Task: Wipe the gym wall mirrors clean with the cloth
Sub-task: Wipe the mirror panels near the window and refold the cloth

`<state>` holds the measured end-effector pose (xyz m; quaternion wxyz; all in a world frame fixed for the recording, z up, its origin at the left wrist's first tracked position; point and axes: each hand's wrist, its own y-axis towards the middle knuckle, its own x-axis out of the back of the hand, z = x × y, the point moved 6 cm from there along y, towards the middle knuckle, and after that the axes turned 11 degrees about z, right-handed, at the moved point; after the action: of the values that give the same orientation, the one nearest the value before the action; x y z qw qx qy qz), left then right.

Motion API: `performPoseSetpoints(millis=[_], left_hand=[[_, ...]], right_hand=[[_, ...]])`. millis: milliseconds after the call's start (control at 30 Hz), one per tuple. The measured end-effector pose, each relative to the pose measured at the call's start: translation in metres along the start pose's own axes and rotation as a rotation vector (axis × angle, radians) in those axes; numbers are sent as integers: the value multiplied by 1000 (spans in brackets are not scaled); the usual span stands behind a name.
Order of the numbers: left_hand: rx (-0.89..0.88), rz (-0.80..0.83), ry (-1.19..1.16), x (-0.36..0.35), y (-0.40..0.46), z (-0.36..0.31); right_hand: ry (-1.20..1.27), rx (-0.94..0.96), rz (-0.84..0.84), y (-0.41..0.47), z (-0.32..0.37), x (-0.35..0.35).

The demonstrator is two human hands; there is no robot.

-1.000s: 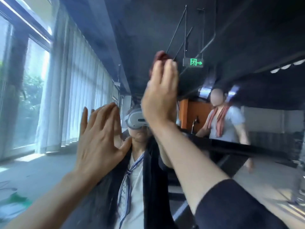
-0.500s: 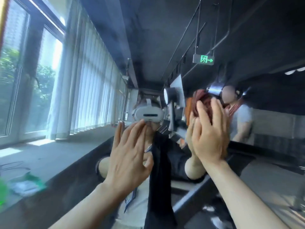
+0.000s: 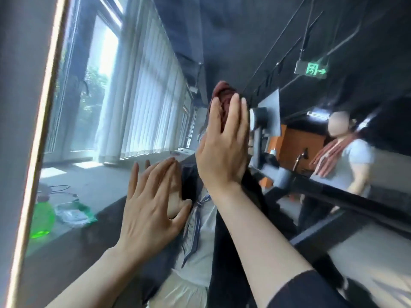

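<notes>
We press the dark red cloth (image 3: 223,97) flat on the mirror (image 3: 138,103) under our right hand (image 3: 223,150), its fingers straight; our left hand (image 3: 148,210), spread and holding nothing, braces the glass lower left.

Dark-red cloth (image 3: 223,96) bunched flat against mirror (image 3: 138,103).

Sunlit windows (image 3: 97,90) with vertical blinds (image 3: 146,103), dark ceiling (image 3: 244,30)

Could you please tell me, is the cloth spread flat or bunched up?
Bunched up: the red cloth shows as crumpled folds above the right hand pressing it against the mirror.
</notes>
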<state>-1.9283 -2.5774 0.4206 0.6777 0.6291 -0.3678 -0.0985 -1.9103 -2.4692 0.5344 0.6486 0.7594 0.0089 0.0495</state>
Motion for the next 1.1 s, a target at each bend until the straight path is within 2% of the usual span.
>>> performPoseSetpoints(millis=[133, 233, 333, 400, 467, 567, 600, 633, 700, 833, 900, 933, 1033, 1100], left_hand=[[124, 11, -16, 5, -35, 48], [233, 28, -43, 2, -68, 67], [318, 85, -57, -8, -111, 74], [393, 167, -60, -15, -140, 77], [444, 234, -70, -21, -155, 79], [471, 256, -59, -25, -155, 78], [477, 245, -72, -25, -153, 76], [483, 230, -91, -26, -150, 73], [490, 210, -129, -27, -144, 62], [432, 191, -141, -33, -134, 36], [436, 186, -141, -36, -133, 28], [442, 176, -143, -37, -133, 25], [453, 146, -148, -41, -135, 16], [467, 139, -164, -46, -137, 11]], right_hand=[[26, 221, 97, 14, 72, -36], [69, 509, 247, -53, 110, -51], [58, 772, 452, -147, 109, -46], [20, 886, 520, -165, 95, -42], [-8, 817, 402, -126, 79, -37], [39, 336, 143, -29, 39, -23], [60, 225, 107, -14, 31, -19], [59, 199, 88, -13, 29, -20], [21, 368, 139, -52, 43, -26], [10, 903, 440, -170, 59, -27], [-6, 976, 460, -161, 41, -19], [-15, 906, 395, -139, 30, -15], [-5, 453, 145, -53, -16, 4], [19, 287, 88, -38, -27, 8]])
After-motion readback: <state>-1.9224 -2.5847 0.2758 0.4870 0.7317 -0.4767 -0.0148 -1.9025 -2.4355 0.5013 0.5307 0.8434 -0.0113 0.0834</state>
